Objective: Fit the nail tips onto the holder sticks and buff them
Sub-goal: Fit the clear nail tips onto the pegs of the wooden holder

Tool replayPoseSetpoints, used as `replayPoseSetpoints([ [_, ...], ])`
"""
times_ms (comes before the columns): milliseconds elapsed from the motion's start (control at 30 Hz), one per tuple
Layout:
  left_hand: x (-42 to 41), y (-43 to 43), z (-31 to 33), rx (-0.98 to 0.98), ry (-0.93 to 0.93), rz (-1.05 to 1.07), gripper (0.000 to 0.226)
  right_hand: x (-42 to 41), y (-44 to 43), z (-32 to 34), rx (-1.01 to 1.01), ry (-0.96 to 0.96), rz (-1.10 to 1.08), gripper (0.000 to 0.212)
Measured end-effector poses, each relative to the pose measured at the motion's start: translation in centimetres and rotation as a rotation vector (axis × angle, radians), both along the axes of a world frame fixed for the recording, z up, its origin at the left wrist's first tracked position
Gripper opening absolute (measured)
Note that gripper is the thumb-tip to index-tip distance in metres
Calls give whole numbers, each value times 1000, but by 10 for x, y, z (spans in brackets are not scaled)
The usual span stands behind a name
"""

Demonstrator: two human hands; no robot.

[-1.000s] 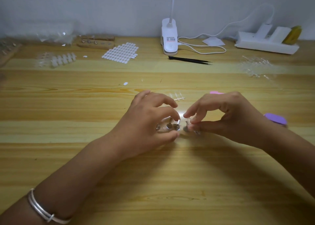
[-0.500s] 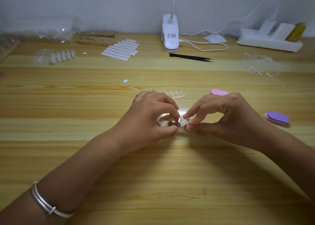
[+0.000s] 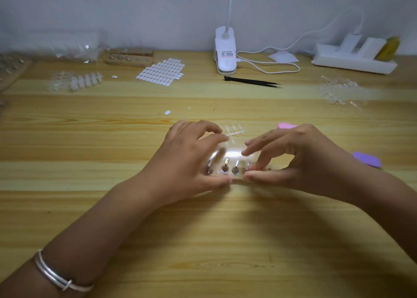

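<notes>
At frame centre, fitting is judged in hand: the holder sticks (image 3: 225, 166) in their clear base (image 3: 239, 175) are arched over by the loosely spread left hand (image 3: 187, 162), the base's end is pinched by the right hand (image 3: 293, 160), and the nail tips (image 3: 234, 132) just above must next be seated squarely.

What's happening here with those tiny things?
A person is getting fake nails ready. The left hand and right hand curve round a small clear stand with metal holder sticks in it; the right seems to pinch its end. A strip of nail tips lies just behind. The purple buffer lies untouched.
</notes>
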State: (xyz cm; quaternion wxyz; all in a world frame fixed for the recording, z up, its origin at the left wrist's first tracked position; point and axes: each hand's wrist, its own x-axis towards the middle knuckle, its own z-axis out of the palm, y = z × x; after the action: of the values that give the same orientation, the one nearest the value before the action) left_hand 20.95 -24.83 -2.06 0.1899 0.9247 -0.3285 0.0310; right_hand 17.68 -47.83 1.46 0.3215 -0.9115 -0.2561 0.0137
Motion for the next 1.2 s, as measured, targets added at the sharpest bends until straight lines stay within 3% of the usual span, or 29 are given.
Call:
replayPoseSetpoints([
  [67, 0, 5, -1, 119, 11, 21, 96, 7, 0, 8, 29, 22, -5, 34],
  [133, 1, 9, -3, 114, 44, 38, 101, 21, 1, 10, 108, -35, -51, 36],
  [233, 3, 10, -3, 82, 61, 34, 94, 49, 7, 5, 48, -43, -111, 15],
  [400, 2, 12, -5, 151, 40, 12, 96, 71, 25, -6, -185, 121, 47, 31],
  [567, 1, 11, -3, 183, 17, -3, 92, 75, 17, -8, -109, 129, 62, 33],
  [800, -3, 5, -4, 178, -22, -32, 80, 76, 10, -18, 3, 38, 94, 3],
  [1033, -4, 4, -4, 180, -22, -23, 78, 70, 17, -30, -58, -197, 11, 11],
  [1200, -3, 4, -4, 184, -20, -18, 79, 59, 14, -29, -80, -177, -19, 14],
])
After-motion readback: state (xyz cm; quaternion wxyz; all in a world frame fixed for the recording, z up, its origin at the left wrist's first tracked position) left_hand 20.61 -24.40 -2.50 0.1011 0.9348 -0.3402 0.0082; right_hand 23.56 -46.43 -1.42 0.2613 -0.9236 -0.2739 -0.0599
